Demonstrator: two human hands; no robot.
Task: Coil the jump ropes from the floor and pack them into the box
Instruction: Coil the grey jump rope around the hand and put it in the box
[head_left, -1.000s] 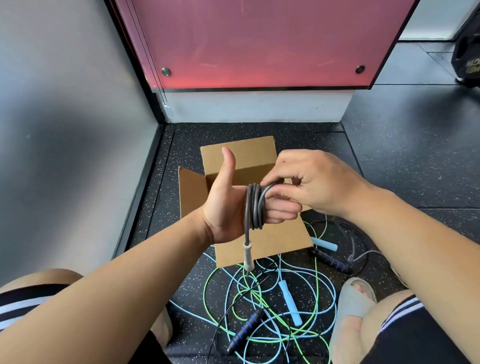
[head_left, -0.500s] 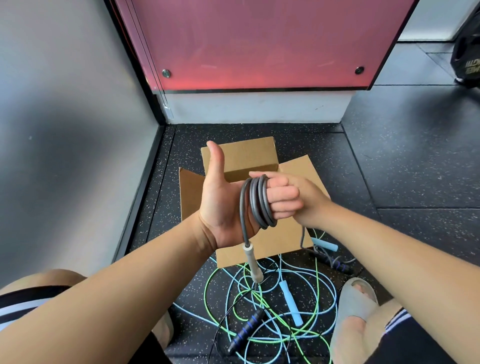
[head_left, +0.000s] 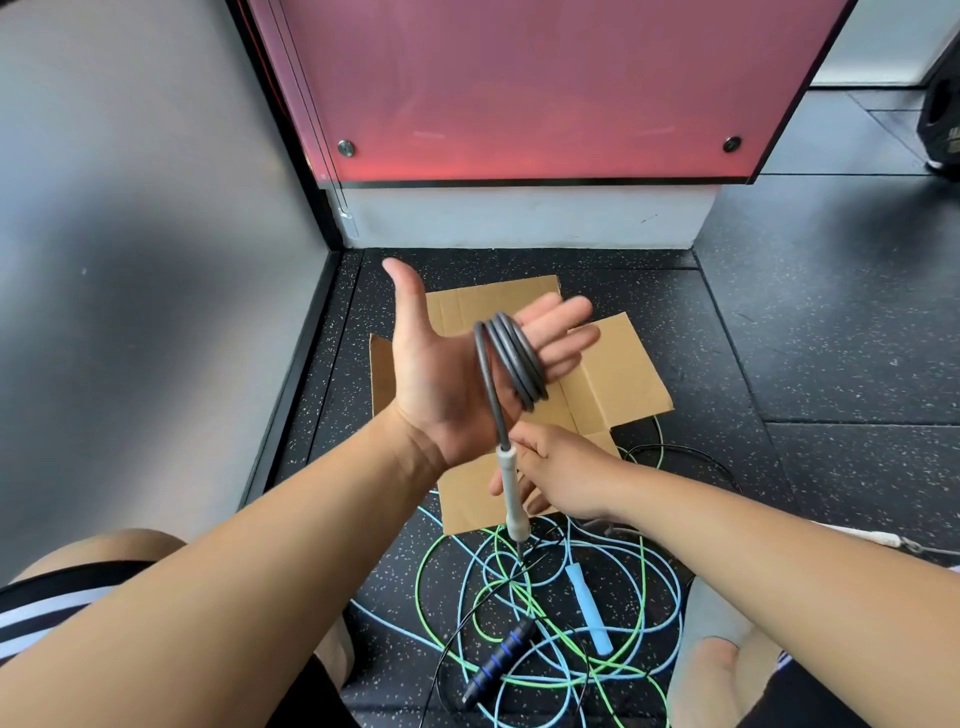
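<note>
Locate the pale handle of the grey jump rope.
In the head view, at centre, the pale handle hangs from the grey coil looped round the fingers of the left hand, beside the right hand and in front of the cardboard box.

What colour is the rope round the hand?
Dark grey rope, clearest in the head view.
</note>
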